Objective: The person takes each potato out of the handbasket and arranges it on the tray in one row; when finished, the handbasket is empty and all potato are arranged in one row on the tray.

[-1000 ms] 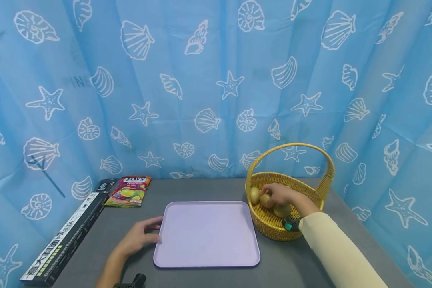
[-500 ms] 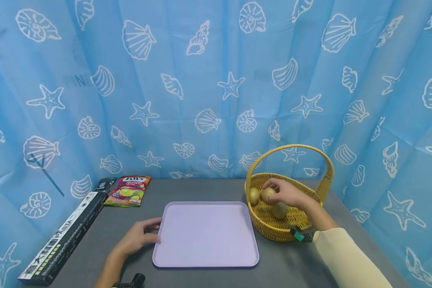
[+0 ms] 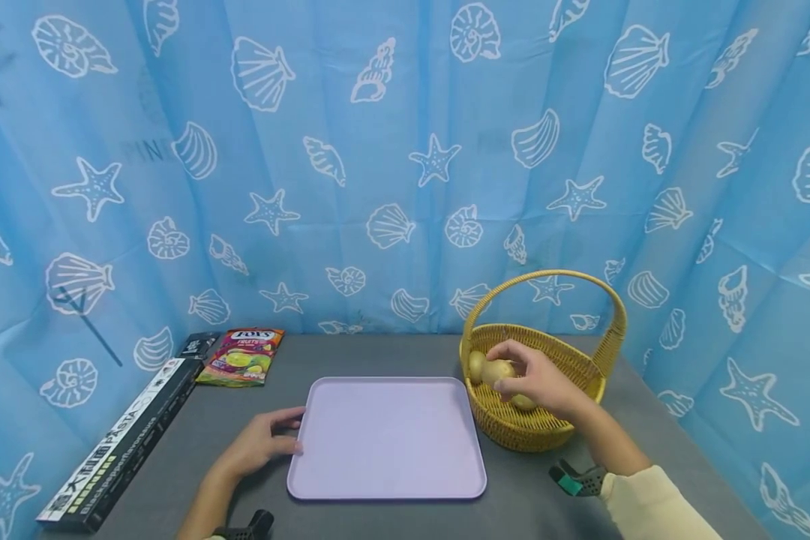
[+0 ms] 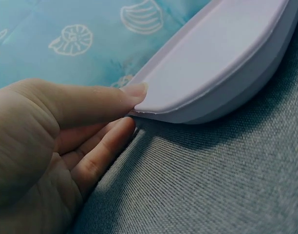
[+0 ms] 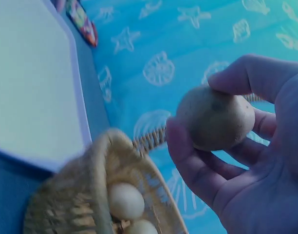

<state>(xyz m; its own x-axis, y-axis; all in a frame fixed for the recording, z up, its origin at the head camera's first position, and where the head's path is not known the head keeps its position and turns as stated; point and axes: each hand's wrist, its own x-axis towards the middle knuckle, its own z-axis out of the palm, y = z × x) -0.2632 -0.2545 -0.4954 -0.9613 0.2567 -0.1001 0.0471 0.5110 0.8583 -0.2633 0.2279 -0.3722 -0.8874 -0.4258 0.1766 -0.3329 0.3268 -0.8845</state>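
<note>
A pale purple tray (image 3: 387, 439) lies on the grey table in the head view. My left hand (image 3: 263, 444) is at its left edge; in the left wrist view the thumb (image 4: 102, 102) lies over the tray's rim (image 4: 168, 105) with fingers below, pinching it. My right hand (image 3: 538, 381) holds a round tan potato (image 3: 497, 372) over the yellow wicker basket (image 3: 526, 435). In the right wrist view this potato (image 5: 214, 118) sits between thumb and fingers, clear of the basket (image 5: 66, 195). Two others, a potato (image 5: 126, 201) and a potato (image 5: 141, 228), are inside, partly hidden.
The basket's tall arched handle (image 3: 547, 271) rises behind my right hand. At the left lie a long black and white pasta box (image 3: 121, 442) and a red Fox's candy bag (image 3: 241, 358). A blue shell-patterned curtain (image 3: 391, 165) hangs behind the table.
My right hand has lifted a potato up from among the others in the basket and drawn it slightly toward me. My left hand and the tray have stayed in place.
</note>
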